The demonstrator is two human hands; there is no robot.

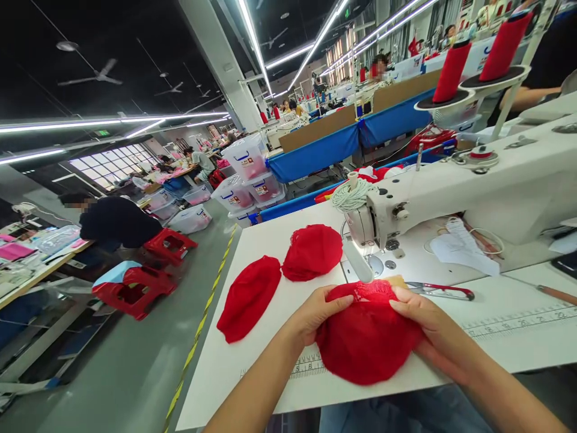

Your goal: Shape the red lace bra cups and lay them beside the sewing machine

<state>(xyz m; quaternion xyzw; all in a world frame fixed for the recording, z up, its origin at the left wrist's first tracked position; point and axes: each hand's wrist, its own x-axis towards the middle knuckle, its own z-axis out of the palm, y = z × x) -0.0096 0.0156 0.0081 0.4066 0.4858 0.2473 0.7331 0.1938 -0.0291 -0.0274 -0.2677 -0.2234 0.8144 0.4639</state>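
Observation:
Between my two hands is a rounded piece of red fabric with a lace strip along its upper edge, held just in front of the sewing machine. My left hand pinches its left side, thumb on top. On the right side my right hand grips it the same way, fingers hidden beneath. Two more red fabric pieces, one rounded with lace and one oval, lie joined at a corner on the white table, left of the needle area.
Thread snips with red handles lie right of the fabric. A wooden-handled tool and white scraps are farther right. Red thread cones stand behind the machine. Clear plastic bins are stacked beyond the table. A person sits at left.

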